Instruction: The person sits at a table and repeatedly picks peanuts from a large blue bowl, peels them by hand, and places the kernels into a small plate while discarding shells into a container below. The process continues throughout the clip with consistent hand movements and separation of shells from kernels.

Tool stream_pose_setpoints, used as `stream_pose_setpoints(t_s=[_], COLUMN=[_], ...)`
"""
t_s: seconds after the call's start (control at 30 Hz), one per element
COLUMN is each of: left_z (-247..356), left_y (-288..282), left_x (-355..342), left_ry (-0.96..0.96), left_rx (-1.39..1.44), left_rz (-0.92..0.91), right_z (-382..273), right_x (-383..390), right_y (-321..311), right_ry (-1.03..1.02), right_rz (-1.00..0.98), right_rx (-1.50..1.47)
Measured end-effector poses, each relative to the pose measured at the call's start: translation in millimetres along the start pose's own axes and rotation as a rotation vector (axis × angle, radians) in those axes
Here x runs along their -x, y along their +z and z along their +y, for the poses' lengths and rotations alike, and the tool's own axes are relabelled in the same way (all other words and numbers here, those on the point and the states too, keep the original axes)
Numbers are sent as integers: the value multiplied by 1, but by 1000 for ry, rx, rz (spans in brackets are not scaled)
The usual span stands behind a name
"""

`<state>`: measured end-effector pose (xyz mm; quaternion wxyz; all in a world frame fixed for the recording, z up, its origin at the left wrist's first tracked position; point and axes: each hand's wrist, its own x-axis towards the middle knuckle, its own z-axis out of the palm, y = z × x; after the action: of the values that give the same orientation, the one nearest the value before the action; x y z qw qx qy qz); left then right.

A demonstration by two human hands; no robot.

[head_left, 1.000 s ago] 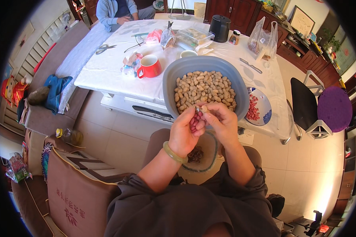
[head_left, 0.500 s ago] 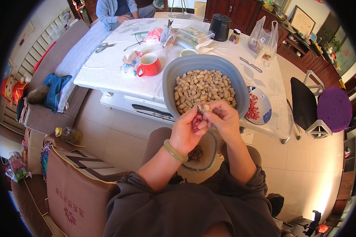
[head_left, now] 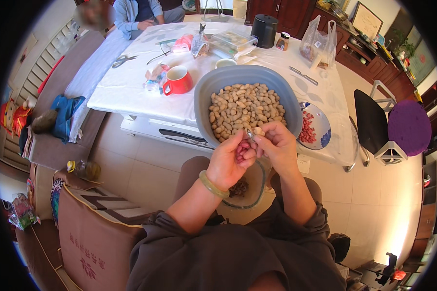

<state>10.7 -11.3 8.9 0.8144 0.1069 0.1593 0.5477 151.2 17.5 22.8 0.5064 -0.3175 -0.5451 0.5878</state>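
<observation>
My left hand [head_left: 223, 167], with a pale green bangle at the wrist, is closed around several pinkish-red peanut kernels [head_left: 242, 151]. Its thumb and index finger meet my right hand [head_left: 279, 145] at a peanut [head_left: 250, 134], which the right fingers pinch. A small shiny part shows there, too small to make out. Both hands are over the near rim of a grey-blue basin [head_left: 202, 99] heaped with unshelled peanuts [head_left: 246, 106]. Right of the basin, a blue-and-white plate [head_left: 322, 119] holds red kernels [head_left: 307, 128]. Below my hands, between my knees, a bin [head_left: 261, 186] contains brown shells [head_left: 239, 188].
The white-covered table [head_left: 126, 92] carries a red mug [head_left: 179, 82], scissors [head_left: 124, 60], a black kettle [head_left: 264, 31], a jar [head_left: 283, 41], a knife [head_left: 303, 75] and plastic bags. A person [head_left: 136, 19] sits at the far left. A chair [head_left: 369, 121] stands right.
The view has shifted slightly, so the table things sit a little further left and higher. The peanut has turned a little between my fingertips. Both hands stay nearly in place.
</observation>
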Motion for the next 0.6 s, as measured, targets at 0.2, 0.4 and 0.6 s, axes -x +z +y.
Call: stream_pose_setpoints(t_s=[0.2,0.4,0.6], left_z=[5,12,6], left_y=[-5,-9,1], left_x=[-1,-4,-15], left_ry=[66,178,173], left_rx=[35,72,40], left_rz=[72,89,81], right_z=[-16,-29,-31], right_x=[9,22,27], right_y=[-8,-20,-26], right_ry=[20,198,38], right_rz=[-45,-325,-504], right_rx=[37,405,754])
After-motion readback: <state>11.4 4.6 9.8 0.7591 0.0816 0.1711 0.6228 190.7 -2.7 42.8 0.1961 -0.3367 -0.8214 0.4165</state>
